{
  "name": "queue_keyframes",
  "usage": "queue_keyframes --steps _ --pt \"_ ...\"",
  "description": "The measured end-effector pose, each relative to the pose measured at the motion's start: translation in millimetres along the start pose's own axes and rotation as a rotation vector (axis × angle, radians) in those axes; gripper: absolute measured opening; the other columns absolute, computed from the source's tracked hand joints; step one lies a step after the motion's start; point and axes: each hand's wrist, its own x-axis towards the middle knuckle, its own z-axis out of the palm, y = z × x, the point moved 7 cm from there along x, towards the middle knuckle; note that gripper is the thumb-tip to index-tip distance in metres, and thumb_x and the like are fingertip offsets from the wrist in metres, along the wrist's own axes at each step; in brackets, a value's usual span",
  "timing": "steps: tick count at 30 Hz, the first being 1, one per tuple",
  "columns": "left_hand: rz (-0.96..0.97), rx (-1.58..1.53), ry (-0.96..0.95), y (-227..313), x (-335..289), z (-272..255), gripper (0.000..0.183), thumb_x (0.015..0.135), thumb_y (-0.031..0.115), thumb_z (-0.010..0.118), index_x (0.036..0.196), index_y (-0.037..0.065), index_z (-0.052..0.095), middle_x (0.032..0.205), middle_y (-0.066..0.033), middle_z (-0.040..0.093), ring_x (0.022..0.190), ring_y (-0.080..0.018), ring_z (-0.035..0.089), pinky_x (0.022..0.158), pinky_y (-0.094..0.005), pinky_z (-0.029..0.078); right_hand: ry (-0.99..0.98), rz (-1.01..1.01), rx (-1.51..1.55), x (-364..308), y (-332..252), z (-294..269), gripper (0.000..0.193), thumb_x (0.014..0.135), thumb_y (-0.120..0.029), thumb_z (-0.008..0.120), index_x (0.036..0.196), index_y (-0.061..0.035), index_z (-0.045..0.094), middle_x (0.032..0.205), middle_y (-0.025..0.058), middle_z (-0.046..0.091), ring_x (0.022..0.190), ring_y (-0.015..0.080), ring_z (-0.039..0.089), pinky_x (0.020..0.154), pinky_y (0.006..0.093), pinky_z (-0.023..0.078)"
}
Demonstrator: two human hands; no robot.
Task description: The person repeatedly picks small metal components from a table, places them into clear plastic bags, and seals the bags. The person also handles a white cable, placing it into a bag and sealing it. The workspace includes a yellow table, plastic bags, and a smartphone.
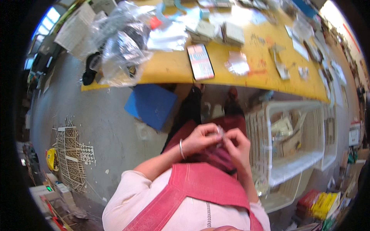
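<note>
In front of my lap my left hand (203,137) and my right hand (236,143) meet, fingers curled and pinched together. Between the fingertips sits a small, shiny, pale thing (220,131), too small and blurred for me to name. Both hands seem to grip it, the left from one side and the right from the other. A light bangle (181,149) circles my left wrist. Below the hands lies my red apron (210,181). Beyond them, near the table's front edge, a phone (200,62) with a lit screen lies flat on the yellow table (169,71).
Clear plastic bags (125,50) heap up at the table's left. Stacked pale cards (232,33) stand farther back, near a small clear packet (237,63). A blue box (151,104) sits under the table. White crates (296,144) holding packages stand at my right. Perforated sheet scraps (71,156) lie on the left floor.
</note>
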Motion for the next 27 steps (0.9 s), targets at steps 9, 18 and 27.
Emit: queue_keyframes --steps 9,18,27 --pt "-0.086 -0.179 0.187 -0.3 -11.8 -5.9 0.018 0.107 0.021 0.07 0.11 0.004 0.072 0.097 0.0019 0.07 0.08 -0.0038 0.06 0.07 -0.0217 0.051 0.12 0.233 0.391 -12.9 19.2 -7.0 0.018 0.103 -0.009 0.072 0.119 -0.0002 0.071 0.102 -0.0021 0.071 0.089 0.0033 0.063 0.078 0.0204 0.051" --pt "-0.051 -0.141 0.134 5.3 -8.6 -1.2 0.014 0.105 0.012 0.067 0.116 0.003 0.07 0.108 -0.0012 0.071 0.097 -0.0072 0.064 0.089 -0.0249 0.052 0.062 0.227 0.332 -11.1 18.7 -1.0 0.007 0.103 -0.006 0.071 0.105 -0.0007 0.074 0.093 -0.0057 0.068 0.084 0.0008 0.056 0.074 0.0185 0.044" --pt "0.06 0.047 0.263 26.6 -9.3 3.1 0.03 0.099 0.002 0.066 0.128 0.003 0.061 0.12 -0.0046 0.064 0.105 -0.0104 0.063 0.094 -0.0269 0.052 0.1 0.019 0.085 -9.6 11.9 -4.5 0.007 0.101 -0.002 0.066 0.104 0.0027 0.071 0.094 0.0037 0.067 0.087 0.01 0.061 0.078 0.0253 0.049"
